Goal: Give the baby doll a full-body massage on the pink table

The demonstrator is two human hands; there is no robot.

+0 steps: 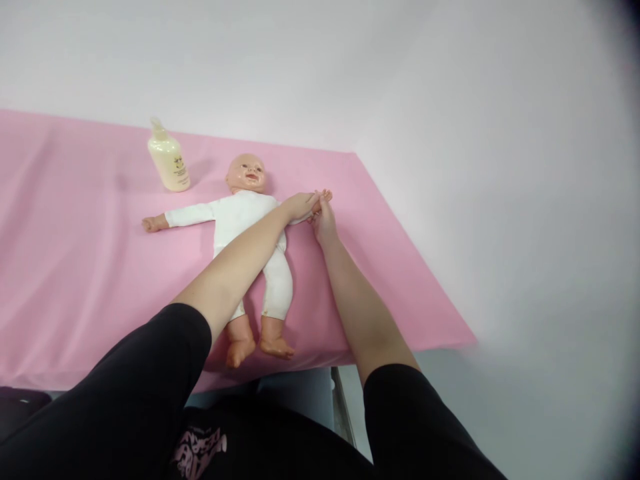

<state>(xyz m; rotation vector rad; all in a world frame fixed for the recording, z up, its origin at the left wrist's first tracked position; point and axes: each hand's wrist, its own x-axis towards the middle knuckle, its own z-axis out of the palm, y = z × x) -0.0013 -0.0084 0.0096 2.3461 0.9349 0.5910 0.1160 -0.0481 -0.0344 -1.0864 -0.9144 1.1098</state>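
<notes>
**Q:** What lies nearest?
**A:** The feet (240, 343) of the doll (225, 230). It lies face up on the pink sheet (400, 293), its long axis running near to far.

**Q:** Forearm positions?
**A:** The left forearm (237, 265) slants across the torso (250, 208). The right forearm (357, 303) passes beside the doll.

**Q:** State of the grip?
**A:** Both hands grasp the doll's outstretched arm (317, 207): the left hand (301, 206) near the wrist, the right hand (326, 223) at the doll's hand (327, 195). Exact finger placement is partly hidden.

**Q:** Governing relation?
**A:** The outstretched arm points right, crosswise to the body axis. The torso therefore lies left of the grip, with the left hand nearer to it. By judgement, any lift pivots there.

**Q:** Beyond the grip?
**A:** The head (247, 172) and, left of it, an upright pump bottle (170, 162), well apart from both hands.
</notes>
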